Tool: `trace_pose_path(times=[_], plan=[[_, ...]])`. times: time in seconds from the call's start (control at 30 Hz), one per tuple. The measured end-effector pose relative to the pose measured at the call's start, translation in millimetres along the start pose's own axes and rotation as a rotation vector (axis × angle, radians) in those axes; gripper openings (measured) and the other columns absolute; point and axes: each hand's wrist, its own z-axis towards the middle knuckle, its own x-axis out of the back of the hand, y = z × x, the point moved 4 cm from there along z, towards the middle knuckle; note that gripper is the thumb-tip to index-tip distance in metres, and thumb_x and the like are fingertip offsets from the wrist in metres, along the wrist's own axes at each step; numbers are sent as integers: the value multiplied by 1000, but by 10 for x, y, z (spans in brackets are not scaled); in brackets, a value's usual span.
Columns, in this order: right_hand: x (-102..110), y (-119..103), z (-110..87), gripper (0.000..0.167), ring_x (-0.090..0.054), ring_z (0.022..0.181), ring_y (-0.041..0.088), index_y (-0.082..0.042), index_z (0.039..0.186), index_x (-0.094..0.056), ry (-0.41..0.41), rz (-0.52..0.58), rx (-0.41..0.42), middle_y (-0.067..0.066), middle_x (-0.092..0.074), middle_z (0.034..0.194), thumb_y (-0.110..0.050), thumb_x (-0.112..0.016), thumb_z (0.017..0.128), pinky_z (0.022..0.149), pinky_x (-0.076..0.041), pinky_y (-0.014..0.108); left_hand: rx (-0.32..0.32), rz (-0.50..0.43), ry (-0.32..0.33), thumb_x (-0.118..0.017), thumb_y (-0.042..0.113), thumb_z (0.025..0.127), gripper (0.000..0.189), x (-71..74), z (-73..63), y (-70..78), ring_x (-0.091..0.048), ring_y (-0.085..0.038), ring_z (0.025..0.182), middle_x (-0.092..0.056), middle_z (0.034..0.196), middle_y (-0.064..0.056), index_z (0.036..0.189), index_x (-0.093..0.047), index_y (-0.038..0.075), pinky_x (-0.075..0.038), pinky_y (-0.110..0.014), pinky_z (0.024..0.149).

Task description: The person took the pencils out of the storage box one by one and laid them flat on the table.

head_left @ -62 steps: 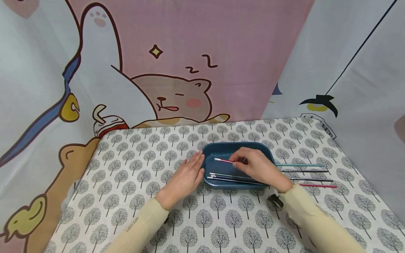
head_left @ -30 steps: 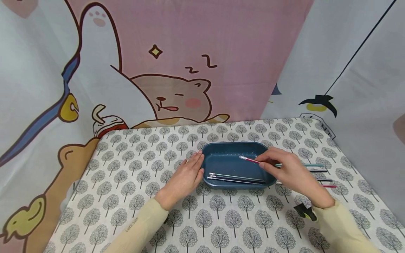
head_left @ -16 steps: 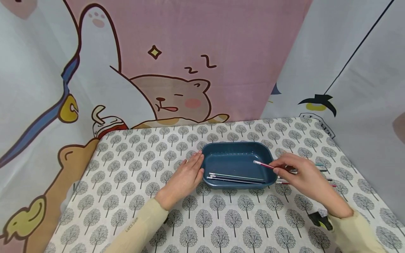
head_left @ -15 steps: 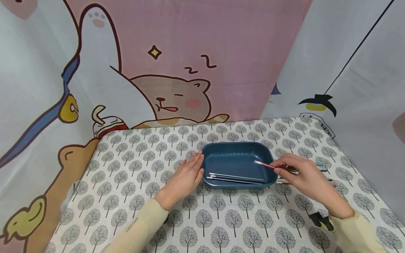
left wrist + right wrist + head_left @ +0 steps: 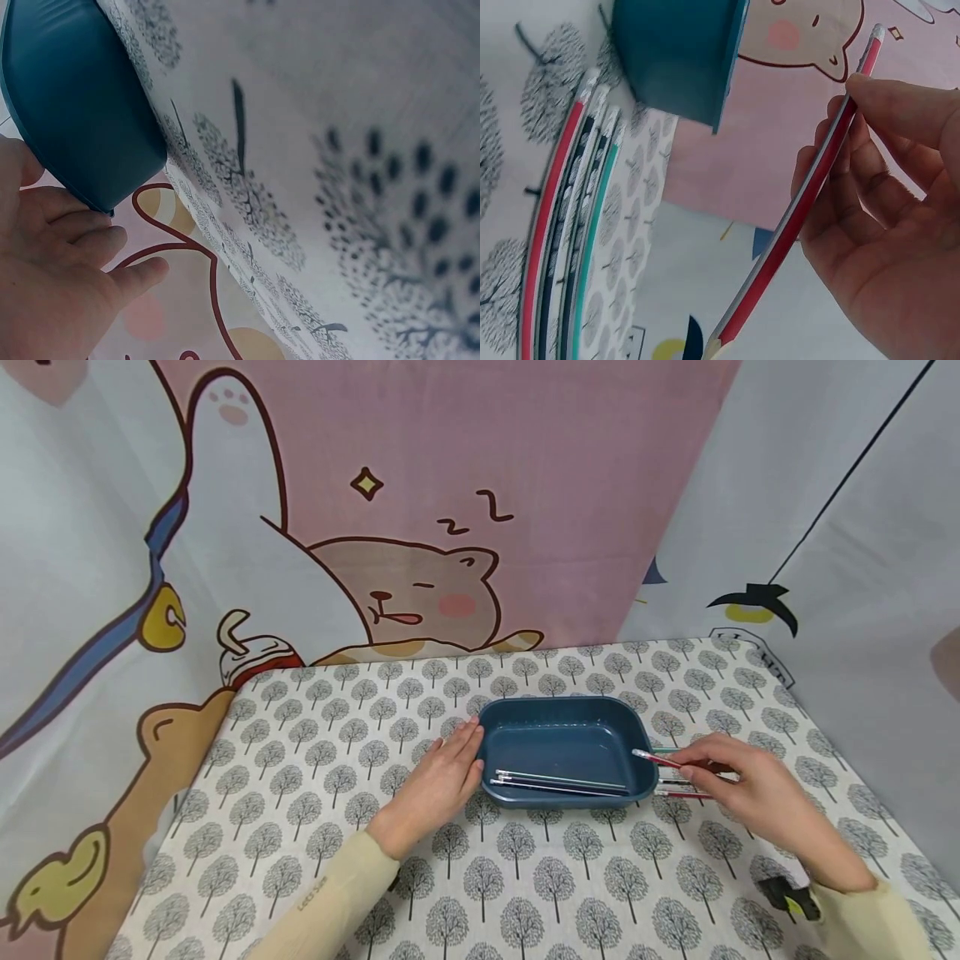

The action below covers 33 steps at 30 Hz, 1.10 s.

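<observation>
My right hand [image 5: 757, 785] pinches a red pencil [image 5: 802, 199] between thumb and fingers, just past the right end of a blue rectangular tray [image 5: 558, 710]. The pencil's white eraser end points left, over the tray's right rim; its sharpened tip shows in the right wrist view. Resting against the tray's left end is my left hand [image 5: 435, 789], fingers extended and touching the rim. Inside the tray, several dark pencils [image 5: 558, 784] lie together along the near side. On the cloth to the right lie several more pencils [image 5: 551, 225], red, dark and teal, partly behind my right hand in the head view.
A white tablecloth [image 5: 330, 777] printed with grey trees covers the table. Behind it hangs a cartoon curtain [image 5: 570, 527] with pink and white areas, and more curtain encloses both sides. A dark wrist strap piece [image 5: 787, 897] hangs below the right wrist.
My right hand has moved right with the red pencil, from above the tray's inside to beyond its right end. My left hand, the tray and the pencils in it have stayed put.
</observation>
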Motion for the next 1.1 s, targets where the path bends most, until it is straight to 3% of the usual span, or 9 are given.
trace_pose_path(times=[0.67, 0.9, 1.1], plan=[[87, 386, -376, 42, -61, 78, -3, -23, 104, -78, -23, -45, -31, -7, -69, 102, 10, -82, 79, 60, -49, 11, -4, -4, -2, -46, 26, 111, 55, 7, 5, 3, -34, -35, 151, -30, 167, -18, 158, -37, -2, -33, -61, 118], [75, 482, -458, 41, -58, 74, -4, -29, 105, -77, -80, -66, -70, -14, -68, 100, 4, -83, 80, 55, -43, 18, 5, -4, -9, -46, 27, 112, 56, 6, 5, 3, -32, -34, 152, -25, 168, -14, 159, -35, 0, -32, -60, 119], [33, 580, -506, 41, -62, 78, -3, -29, 105, -78, -115, -40, -82, -14, -71, 99, 5, -82, 81, 57, -47, 19, 7, -3, -14, -46, 27, 112, 56, 4, 3, 0, -32, -34, 152, -24, 168, -13, 159, -35, -1, -32, -60, 119]])
